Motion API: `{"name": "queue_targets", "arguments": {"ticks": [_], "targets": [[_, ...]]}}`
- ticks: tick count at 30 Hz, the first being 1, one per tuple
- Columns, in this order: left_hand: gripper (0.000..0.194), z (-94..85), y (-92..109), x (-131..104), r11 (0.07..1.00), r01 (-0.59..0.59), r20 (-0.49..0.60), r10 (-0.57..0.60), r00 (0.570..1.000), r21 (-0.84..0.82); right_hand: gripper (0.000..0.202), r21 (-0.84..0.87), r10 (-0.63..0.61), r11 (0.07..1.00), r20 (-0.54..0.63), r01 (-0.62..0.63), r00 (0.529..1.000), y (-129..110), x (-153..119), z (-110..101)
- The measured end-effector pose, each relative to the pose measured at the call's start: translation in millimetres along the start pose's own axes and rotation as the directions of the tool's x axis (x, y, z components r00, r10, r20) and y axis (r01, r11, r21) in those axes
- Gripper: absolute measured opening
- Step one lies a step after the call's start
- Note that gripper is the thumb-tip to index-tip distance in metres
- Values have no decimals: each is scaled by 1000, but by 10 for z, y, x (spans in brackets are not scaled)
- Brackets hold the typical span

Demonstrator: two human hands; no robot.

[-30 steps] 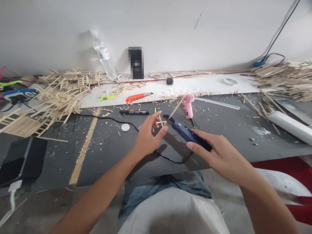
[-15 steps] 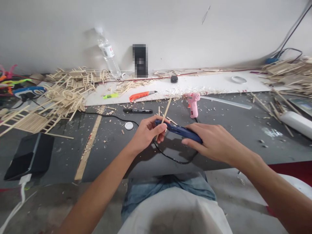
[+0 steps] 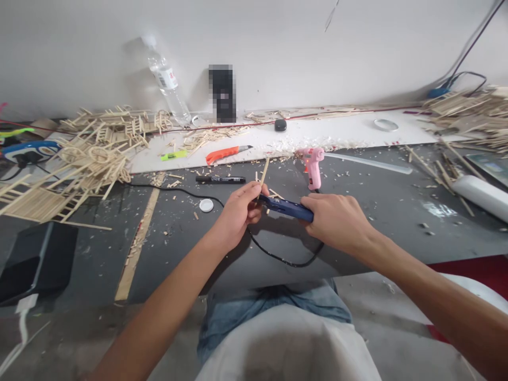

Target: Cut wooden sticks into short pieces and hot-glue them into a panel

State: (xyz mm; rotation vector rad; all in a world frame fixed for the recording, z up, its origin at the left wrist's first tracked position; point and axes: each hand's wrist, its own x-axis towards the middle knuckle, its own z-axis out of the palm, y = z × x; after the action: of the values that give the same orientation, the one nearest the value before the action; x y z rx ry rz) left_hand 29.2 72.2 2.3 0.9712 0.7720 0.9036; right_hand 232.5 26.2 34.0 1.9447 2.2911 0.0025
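Stick meets cutter over the grey mat

Stick stands nearly upright, pinched in my left hand, its lower end at the nose of the blue cutter. My right hand wraps closed around the cutter's handle. I judge this the trimming step: next comes a firm squeeze with the stick held steady. Just behind stands the pink glue gun; black marker and orange knife lie farther left.

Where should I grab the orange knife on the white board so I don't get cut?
Take the orange utility knife by its orange handle, the left part, reaching from above. It lies flat on the white board, and its grey metal blade points right, so keep fingers off that end. Probably safest with a grown-up's help.
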Motion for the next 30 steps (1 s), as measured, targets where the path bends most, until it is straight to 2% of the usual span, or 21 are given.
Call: {"name": "queue_targets", "arguments": {"ticks": [5,10,11,12,14,15,16,18,20,22,24,28,30], "targets": [[21,5,-24,-5,992,-121,-108,123,986,32,10,-2,49,999,-4,-49,999,-95,32,-37],[23,-78,-23,-1,973,-213,-118,223,968,93,10,51,107,993,-39,-105,993,-79,65,-19],[22,-90,-15,-10,957,-270,-147,284,948,108,11,72,126,990,-46,-123,991,-64,57,-12],[22,-96,-9,-24,928,-349,-193,368,910,128,13,87,141,987,-48,-136,989,-49,43,-6],[26,-90,-3,-65,846,-490,-247,532,810,211,23,199,165,969,-63,-150,984,-31,1,10],[30,-78,-7,-89,811,-516,-217,576,788,276,28,324,173,936,-74,-140,982,-33,-20,19],[33,-61,-15,-112,791,-508,-148,579,802,340,31,486,178,867,-91,-112,980,-42,-36,29],[38,-19,-47,-148,784,-427,40,460,887,450,30,792,209,610,-148,-11,967,-83,-40,48],[37,20,-92,-160,772,-364,163,329,930,522,28,931,274,347,-214,111,938,-141,2,61],[34,39,-140,-152,755,-336,211,261,942,564,26,962,339,191,-252,196,907,-193,75,70],[31,33,-173,-136,727,-322,234,224,946,606,20,968,359,116,-250,223,899,-220,149,83],[27,-9,-171,-124,680,-321,252,203,946,659,18,972,314,93,-236,218,920,-201,234,143],[26,-18,-150,-126,665,-327,255,207,945,672,19,976,288,40,-215,212,933,-178,249,184]]}}
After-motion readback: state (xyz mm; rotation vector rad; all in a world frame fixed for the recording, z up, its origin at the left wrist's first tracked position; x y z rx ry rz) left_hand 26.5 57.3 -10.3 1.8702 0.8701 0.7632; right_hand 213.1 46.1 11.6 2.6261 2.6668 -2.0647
